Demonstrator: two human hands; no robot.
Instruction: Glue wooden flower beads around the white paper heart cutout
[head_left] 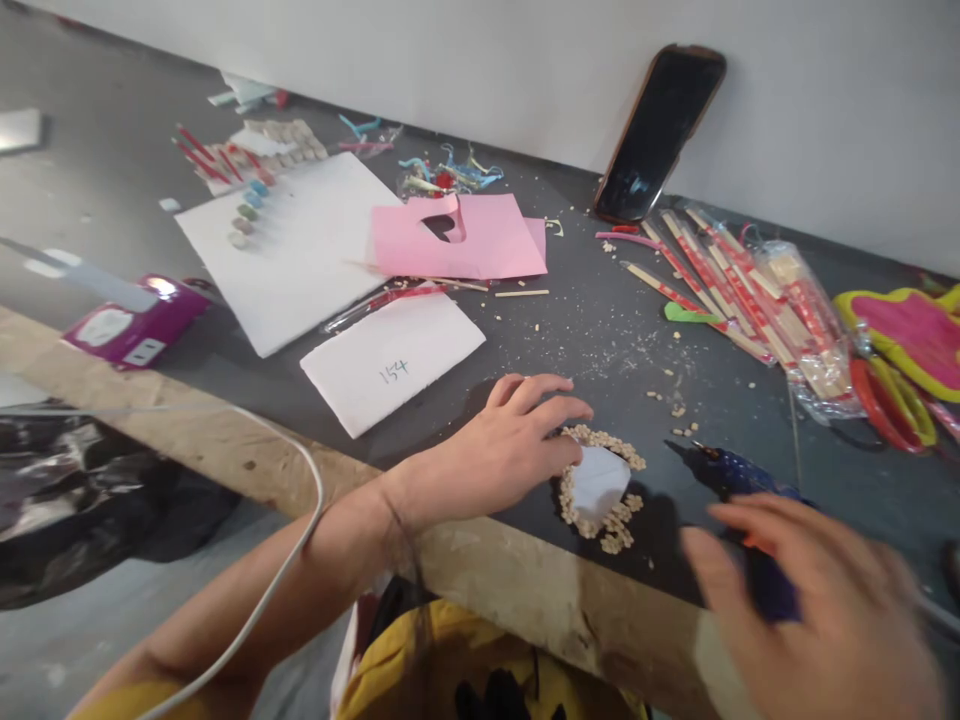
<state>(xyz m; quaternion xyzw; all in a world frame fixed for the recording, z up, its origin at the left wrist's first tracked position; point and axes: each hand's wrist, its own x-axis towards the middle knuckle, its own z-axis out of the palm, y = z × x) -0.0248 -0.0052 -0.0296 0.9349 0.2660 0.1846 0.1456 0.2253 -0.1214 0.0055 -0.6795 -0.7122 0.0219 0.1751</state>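
A small white paper piece (600, 482) lies near the table's front edge, bordered by clusters of short pale wooden bits (616, 530). My left hand (529, 435) is beside it, fingers spread and slightly bent, the thumb at its upper left edge. It grips nothing. To the right, a dark blue glue gun (757, 478) points its nozzle left toward the bordered paper. Over its handle hovers my right hand (825, 610), blurred by motion, with thumb and fingers apart around the gun rather than closed on it. Part of the gun is hidden by the fingers.
Crumbs and sawn bits litter the dark table (570, 340). Pink paper (480, 235), a folded white sheet marked 154 (394, 370) and a white board (300, 240) lie left. Bagged chopsticks (750, 280), scissors (892, 400) and a leaning phone (660, 130) are right. A white cable (311, 480) crosses my left arm.
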